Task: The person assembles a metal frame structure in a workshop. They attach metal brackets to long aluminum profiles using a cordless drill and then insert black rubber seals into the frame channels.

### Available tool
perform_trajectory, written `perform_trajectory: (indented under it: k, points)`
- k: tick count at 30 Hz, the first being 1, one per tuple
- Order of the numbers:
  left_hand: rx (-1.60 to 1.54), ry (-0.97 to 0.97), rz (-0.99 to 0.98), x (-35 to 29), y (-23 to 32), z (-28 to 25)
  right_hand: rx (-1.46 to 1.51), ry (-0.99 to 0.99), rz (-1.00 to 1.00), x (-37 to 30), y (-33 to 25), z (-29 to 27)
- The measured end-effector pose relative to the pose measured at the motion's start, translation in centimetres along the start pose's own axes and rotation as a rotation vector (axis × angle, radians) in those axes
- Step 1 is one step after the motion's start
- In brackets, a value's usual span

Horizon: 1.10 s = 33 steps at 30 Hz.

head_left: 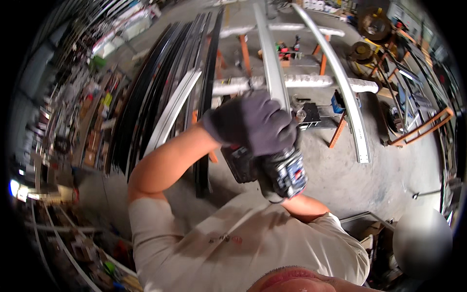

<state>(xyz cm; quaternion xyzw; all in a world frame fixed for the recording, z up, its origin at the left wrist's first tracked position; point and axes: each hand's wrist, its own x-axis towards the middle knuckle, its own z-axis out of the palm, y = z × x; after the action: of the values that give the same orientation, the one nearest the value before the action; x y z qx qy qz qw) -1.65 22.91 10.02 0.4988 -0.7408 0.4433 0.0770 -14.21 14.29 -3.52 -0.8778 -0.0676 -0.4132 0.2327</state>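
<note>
Clamping fingers of left hand [258, 122] on power drill [290, 175] | cannot tell for right hand [269, 189], mostly hidden | cannot judge work done/left on middle white rail [271, 58]

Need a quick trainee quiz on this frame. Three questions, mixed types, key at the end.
1. Multiple choice: in the head view, what shows just below the gloved left hand?
A) a blue container
B) a power tool
C) a green bag

2. True or false: the legs under the white-wrapped crossbeams are blue.

3. Fill in: the row of long dark bars lies toward the person's ____ side.

Key:
1. B
2. False; they are orange.
3. left
</note>
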Motion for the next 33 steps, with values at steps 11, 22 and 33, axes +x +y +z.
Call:
perform_trajectory:
  k: [11,22,33]
  points:
    - [0.098,0.009,-0.676,-10.1,5.2,8.8,1.231,0.009,0.919,-9.3,9.5,1.7]
    - [0.383,-1.017,-1.776,-54.1,2.9,10.0,1.155,0.555,1.490,-15.0,20.1,0.0]
    - [0.557,-1.354,-1.783,-63.6,-0.9,14.0,0.919,0.801,1.662,-10.4,14.7,2.8]
